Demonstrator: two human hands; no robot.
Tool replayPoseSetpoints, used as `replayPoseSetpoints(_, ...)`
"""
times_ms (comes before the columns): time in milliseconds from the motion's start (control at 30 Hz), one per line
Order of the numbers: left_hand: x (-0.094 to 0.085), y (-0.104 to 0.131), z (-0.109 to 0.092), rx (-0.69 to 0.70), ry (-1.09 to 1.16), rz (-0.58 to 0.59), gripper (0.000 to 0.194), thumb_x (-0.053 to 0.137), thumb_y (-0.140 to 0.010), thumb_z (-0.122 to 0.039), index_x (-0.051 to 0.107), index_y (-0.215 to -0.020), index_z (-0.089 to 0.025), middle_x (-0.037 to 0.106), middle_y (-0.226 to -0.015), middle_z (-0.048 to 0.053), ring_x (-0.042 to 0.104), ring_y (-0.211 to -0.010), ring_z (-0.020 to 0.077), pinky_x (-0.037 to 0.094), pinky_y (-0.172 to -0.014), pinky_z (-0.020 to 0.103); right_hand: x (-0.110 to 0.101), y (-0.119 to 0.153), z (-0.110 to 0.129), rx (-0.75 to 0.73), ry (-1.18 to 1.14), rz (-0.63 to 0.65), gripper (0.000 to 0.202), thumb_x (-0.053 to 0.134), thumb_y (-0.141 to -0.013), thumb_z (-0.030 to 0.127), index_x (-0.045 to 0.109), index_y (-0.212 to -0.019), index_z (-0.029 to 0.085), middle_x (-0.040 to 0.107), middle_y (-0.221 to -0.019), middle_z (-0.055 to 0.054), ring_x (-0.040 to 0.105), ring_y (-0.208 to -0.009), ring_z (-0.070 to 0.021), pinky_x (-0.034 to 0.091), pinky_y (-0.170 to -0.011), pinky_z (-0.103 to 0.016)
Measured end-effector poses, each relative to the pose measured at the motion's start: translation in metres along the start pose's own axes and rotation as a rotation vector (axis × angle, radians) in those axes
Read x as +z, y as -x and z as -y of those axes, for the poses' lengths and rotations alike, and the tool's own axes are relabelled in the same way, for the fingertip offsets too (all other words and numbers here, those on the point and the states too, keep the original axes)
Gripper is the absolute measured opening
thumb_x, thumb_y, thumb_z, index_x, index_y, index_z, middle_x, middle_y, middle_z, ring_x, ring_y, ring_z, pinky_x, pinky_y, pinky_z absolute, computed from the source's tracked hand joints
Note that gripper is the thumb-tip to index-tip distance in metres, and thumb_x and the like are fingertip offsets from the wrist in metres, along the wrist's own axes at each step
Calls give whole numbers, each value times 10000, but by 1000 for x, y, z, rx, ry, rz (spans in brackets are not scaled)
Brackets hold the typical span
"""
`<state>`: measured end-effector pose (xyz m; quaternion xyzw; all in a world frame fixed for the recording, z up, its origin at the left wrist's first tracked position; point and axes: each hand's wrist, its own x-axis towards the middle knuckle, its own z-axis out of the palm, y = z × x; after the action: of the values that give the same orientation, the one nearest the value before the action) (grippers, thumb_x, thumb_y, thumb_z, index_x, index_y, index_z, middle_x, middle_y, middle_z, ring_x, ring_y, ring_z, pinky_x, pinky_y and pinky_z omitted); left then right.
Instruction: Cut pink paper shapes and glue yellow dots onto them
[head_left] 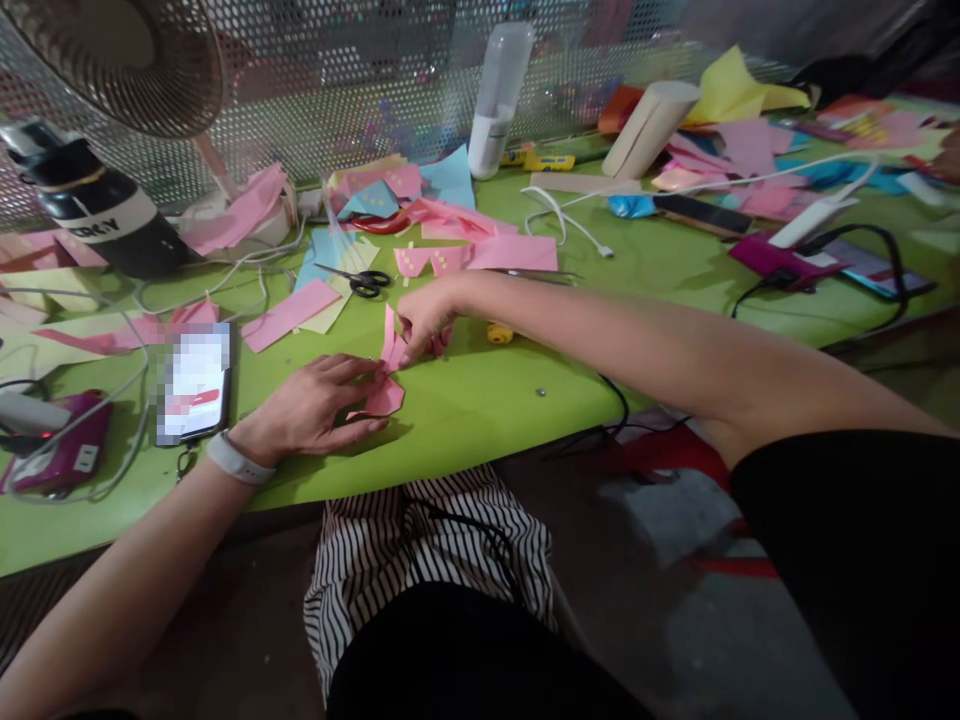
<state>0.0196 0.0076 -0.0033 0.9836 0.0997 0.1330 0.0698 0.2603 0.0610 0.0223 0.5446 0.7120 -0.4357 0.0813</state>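
Note:
A small cut piece of pink paper (pixel 384 395) lies on the green table, near its front edge. My left hand (pixel 319 405) rests flat beside it, fingers spread, with the fingertips on the paper's left side. From the upper right my right hand (pixel 429 318) reaches down, its fingers curled and pinched on the upper part of the same paper. Black scissors (pixel 366 283) lie just beyond the hands. Behind my right hand is a pink paper shape with yellow marks (pixel 431 261). A small yellow object (pixel 499 333) sits under my right forearm.
A phone (pixel 196 385) lies left of my left hand. Farther back stand a black bottle (pixel 101 210), a fan (pixel 120 50), a clear bottle (pixel 500 100) and a paper roll (pixel 649 130). Cables, power banks and colored paper scraps are spread over the green table (pixel 480 440).

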Motion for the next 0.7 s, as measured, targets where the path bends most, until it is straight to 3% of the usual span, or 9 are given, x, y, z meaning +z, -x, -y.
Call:
replayPoseSetpoints(233,1,0,-1,16,1,-21,380,583,-950,-415,705,-1187,-144,676,-1309,196,680,-1088,295,564,-917,450,3,-2,0,27,-25,-3,486,994,-379,458,681,-556,131,638,-548,-26,682,-554,-189,546,-509,-286)
replayPoseSetpoints(433,2,0,-1,14,4,-13,377,590,-945,-429,703,-1183,-159,672,-1316,184,672,-1092,282,555,-925,434,7,-7,-4,-13,-107,-85,491,997,-311,428,663,-532,143,624,-516,-16,665,-556,-204,556,-523,-320)
replayPoseSetpoints(533,2,0,-1,13,2,-12,380,594,-940,-435,708,-1170,-155,672,-1310,184,671,-1088,288,559,-914,431,7,-6,0,13,-15,-50,488,984,-384,467,663,-556,142,646,-566,-16,690,-608,-199,575,-573,-316)
replayPoseSetpoints(700,0,0,-2,16,-18,-6,368,588,-941,-427,712,-1150,-151,669,-1317,187,673,-1077,298,569,-893,454,4,3,9,110,12,-8,442,961,-538,418,708,-696,92,708,-757,-80,733,-828,-275,602,-718,-381)
